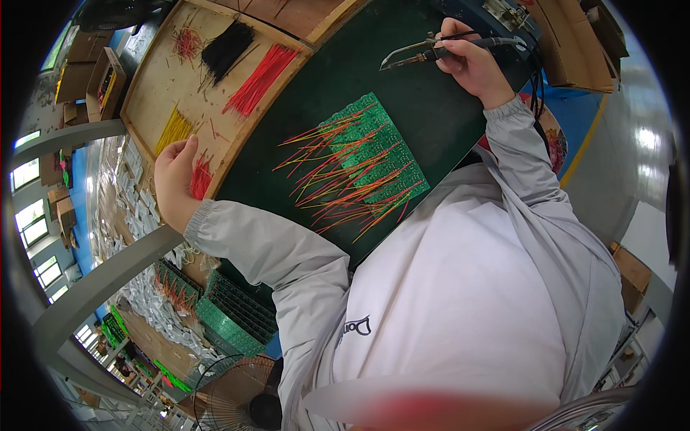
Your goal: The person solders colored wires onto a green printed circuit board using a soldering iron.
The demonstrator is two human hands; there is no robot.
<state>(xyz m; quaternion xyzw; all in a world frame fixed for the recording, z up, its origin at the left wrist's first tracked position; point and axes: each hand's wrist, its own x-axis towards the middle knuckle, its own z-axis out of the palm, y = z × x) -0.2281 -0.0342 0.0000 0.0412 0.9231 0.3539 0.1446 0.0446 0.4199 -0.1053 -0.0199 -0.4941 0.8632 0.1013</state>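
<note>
Currently the left hand (175, 181) rests on the near end of the wooden tray (154, 86), fingers curled down onto a small bunch of red wires (200, 179); whether it pinches any of them I cannot tell. Probably the tray sits to that side so cut wire stays within its reach.

Right hand (471, 61) is closed around the soldering iron (449, 47), gripped pen-fashion, tip pointing left and held above the dark green mat (402, 108), clear of the work.

Green circuit board panel (374, 154) lies flat on the mat between both hands, red, orange and yellow leads fanned across it and trailing off its left edge.

Tray contents, sorted in separate heaps:
- black wires (226, 47)
- long red wires (260, 79)
- yellow wires (174, 131)
- small red-orange tangle (187, 43) at the far end

More green boards (233, 316) are stacked below the left sleeve.
</note>
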